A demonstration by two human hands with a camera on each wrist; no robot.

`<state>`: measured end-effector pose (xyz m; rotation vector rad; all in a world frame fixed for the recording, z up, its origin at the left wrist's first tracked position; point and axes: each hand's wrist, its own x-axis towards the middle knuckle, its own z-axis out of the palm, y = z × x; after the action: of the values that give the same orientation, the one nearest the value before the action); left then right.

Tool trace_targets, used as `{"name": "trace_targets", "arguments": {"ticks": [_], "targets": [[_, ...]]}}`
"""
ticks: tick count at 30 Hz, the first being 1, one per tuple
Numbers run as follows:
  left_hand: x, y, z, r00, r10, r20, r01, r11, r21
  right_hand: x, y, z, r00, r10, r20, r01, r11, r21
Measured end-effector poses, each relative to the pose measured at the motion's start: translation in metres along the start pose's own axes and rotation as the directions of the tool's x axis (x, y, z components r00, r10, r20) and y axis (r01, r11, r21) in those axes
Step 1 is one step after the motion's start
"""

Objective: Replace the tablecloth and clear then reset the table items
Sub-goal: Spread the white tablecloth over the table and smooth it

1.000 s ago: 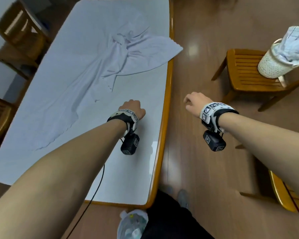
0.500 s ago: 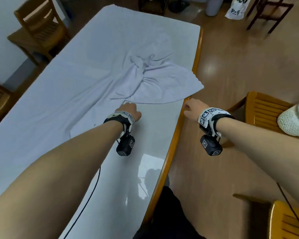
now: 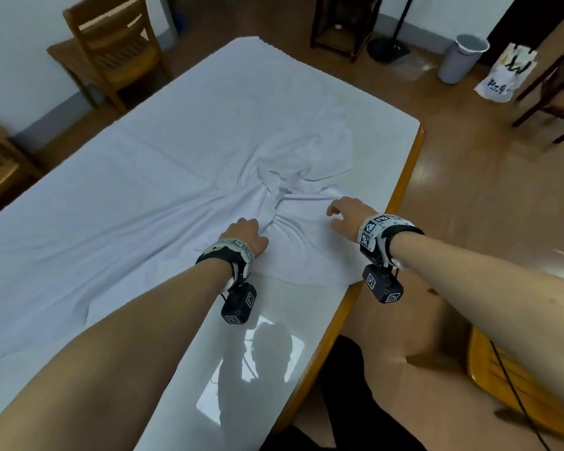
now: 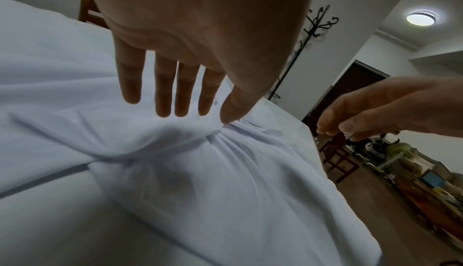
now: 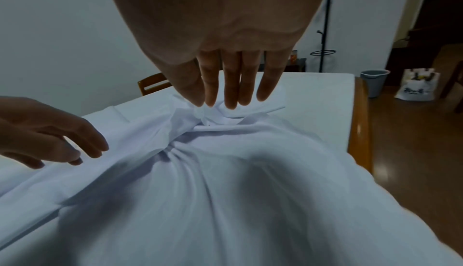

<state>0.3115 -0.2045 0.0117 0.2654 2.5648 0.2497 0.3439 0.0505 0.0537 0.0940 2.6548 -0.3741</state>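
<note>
A white tablecloth [image 3: 127, 196] covers most of the table [image 3: 401, 193], bunched into a crumpled knot [image 3: 280, 187] near the right edge. My left hand [image 3: 246, 234] hovers over the folds just in front of the knot; in the left wrist view its fingers [image 4: 162, 92] are straight and spread, with the thumb tip touching the cloth [image 4: 200, 191]. My right hand [image 3: 345, 216] is over the cloth to the right of the knot. In the right wrist view its fingers [image 5: 233, 88] point straight down at the knot [image 5: 215, 119] and hold nothing.
The near corner shows the bare glossy white tabletop [image 3: 274, 336] with a wooden rim. A wooden chair [image 3: 111, 50] stands at the far left. A grey bin [image 3: 463, 56] and a white bag [image 3: 498, 76] stand on the floor at the far right. A yellow chair [image 3: 515, 385] is close on my right.
Both hands moved forward to the bunched cloth and went from fists to straight fingers. The right hand came in from beyond the table's edge to above the cloth. The view tilted up.
</note>
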Motion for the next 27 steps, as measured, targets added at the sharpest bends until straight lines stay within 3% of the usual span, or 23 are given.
{"name": "trace_targets", "arguments": {"ticks": [3,6,9,13,16,19,22,27], "targets": [[0.039,0.011,0.003,0.998,-0.067,-0.016,0.066,0.995,-0.073,0.066,0.013,-0.016,0.998,-0.064,-0.007,0.064,0.998,-0.012],[0.081,0.025,0.007,0.99,-0.138,-0.033,0.13,0.977,-0.169,0.137,0.018,-0.026,0.978,-0.208,0.009,0.208,0.978,-0.026],[0.113,0.04,0.013,0.972,-0.235,-0.016,0.227,0.954,-0.195,0.196,0.01,-0.027,0.94,-0.341,0.035,0.34,0.94,0.028],[0.125,0.05,0.019,0.933,-0.354,-0.071,0.33,0.916,-0.23,0.233,-0.003,-0.017,0.859,-0.476,0.186,0.48,0.877,0.03],[0.116,0.043,0.02,0.916,-0.402,-0.022,0.384,0.89,-0.246,0.247,-0.006,-0.01,0.806,-0.525,0.273,0.553,0.832,-0.034],[0.09,0.036,0.023,0.869,-0.486,0.093,0.495,0.846,-0.196,0.253,-0.003,-0.01,0.769,-0.569,0.291,0.602,0.798,-0.03],[0.058,0.026,0.026,0.819,-0.552,0.157,0.572,0.807,-0.146,0.258,0.003,-0.02,0.76,-0.565,0.323,0.612,0.788,-0.061],[0.019,0.024,0.028,0.796,-0.585,0.153,0.604,0.781,-0.158,0.254,0.013,-0.032,0.73,-0.646,0.224,0.67,0.741,-0.046]]}}
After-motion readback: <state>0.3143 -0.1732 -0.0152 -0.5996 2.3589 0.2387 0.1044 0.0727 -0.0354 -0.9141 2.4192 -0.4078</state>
